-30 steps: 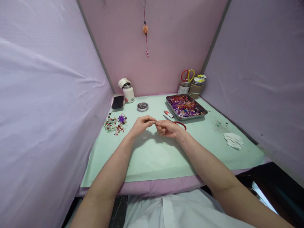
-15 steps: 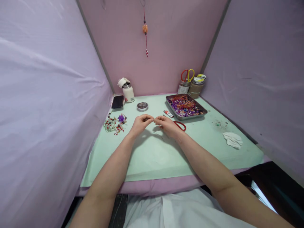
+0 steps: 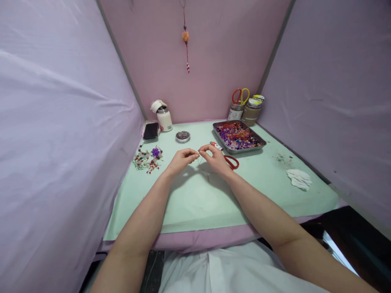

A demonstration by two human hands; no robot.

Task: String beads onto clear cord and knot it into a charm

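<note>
My left hand (image 3: 182, 159) and my right hand (image 3: 214, 158) meet fingertip to fingertip above the middle of the table. A thin cord (image 3: 200, 160) hangs in a small loop beneath their tips, and its end trails down toward the cloth. Both hands are closed in a pinch on this cord; any bead between the fingertips is too small to make out. Partly behind my right hand lie red-handled scissors (image 3: 232, 162) and a small red-and-white lighter-like piece (image 3: 216, 145). Left of my left hand is a heap of beaded strings (image 3: 146, 160) with a purple bead cluster (image 3: 156, 151).
A metal tray (image 3: 244, 150) of purple and orange beads stands at right, a round dish (image 3: 182, 136) at the back. Behind are a white bottle (image 3: 165, 119), a phone (image 3: 151, 131), a scissors jar (image 3: 236, 112) and a lidded jar (image 3: 251, 114). White gloves (image 3: 299, 179) lie far right.
My right hand has lifted slightly and its finger and thumb now arch more. More of the cord loop shows under the fingertips. My left hand has barely moved.
</note>
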